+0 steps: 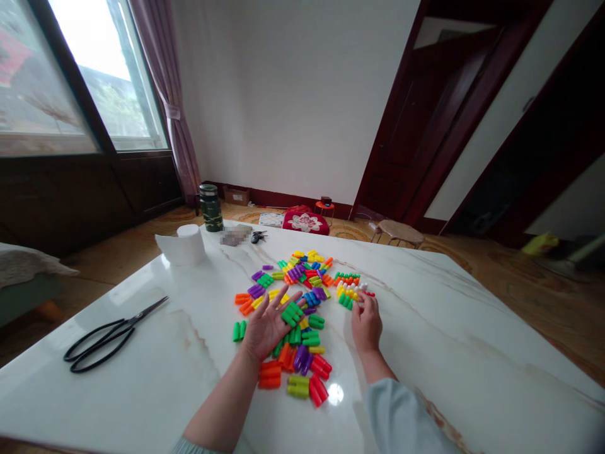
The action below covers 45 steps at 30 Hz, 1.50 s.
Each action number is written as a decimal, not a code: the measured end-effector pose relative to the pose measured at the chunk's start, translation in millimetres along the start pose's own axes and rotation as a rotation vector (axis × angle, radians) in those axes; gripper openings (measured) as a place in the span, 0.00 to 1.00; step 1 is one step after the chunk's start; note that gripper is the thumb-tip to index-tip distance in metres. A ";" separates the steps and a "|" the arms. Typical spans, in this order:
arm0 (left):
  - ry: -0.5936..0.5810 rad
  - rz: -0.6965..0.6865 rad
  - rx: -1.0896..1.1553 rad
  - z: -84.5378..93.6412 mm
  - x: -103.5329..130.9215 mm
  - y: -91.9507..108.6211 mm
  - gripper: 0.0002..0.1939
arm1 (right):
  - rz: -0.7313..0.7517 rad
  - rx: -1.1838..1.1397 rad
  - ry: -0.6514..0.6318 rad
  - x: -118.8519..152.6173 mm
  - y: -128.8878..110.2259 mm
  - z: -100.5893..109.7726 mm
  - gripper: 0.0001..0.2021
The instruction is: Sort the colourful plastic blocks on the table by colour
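Observation:
My left hand (265, 329) is palm up with its fingers spread, holding green bullet-shaped plastic pieces (292, 314) on the fingers. To the right, my right hand (367, 323) has its fingertips pinched together at the near end of neat rows of small round-tipped pieces. What the pinch holds, if anything, is hidden. Those rows include yellow pieces (348, 292), white pieces (359, 286) and green pieces (346, 302). Around and under my left hand spreads a loose pile of similar pieces, among them orange pieces (269, 374), purple pieces (303, 359) and red pieces (318, 390).
Black-handled scissors (113, 335) lie at the left of the white marbled table (472, 353). A paper roll (186, 246), a camouflage-patterned flask (210, 208) and a small black object (258, 237) stand or lie toward the back. A stool (399, 232) is beyond the table.

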<state>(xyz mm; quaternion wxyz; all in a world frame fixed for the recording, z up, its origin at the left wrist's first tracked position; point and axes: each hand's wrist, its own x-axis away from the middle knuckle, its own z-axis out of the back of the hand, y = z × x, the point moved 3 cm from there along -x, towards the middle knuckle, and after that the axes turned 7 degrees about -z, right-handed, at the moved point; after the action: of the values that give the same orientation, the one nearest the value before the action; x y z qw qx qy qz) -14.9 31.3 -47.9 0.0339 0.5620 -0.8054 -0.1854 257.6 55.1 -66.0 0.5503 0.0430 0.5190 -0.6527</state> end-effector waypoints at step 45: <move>-0.082 0.026 -0.066 1.1 -0.9 -3.2 0.33 | -0.154 0.069 -0.073 -5.7 23.2 25.3 0.15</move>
<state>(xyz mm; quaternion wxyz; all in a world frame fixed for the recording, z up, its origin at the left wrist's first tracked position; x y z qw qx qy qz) -12.0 31.4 -49.9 0.0219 0.5422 -0.8066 -0.2343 290.6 44.0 -65.4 0.5152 -0.0017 0.4775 -0.7118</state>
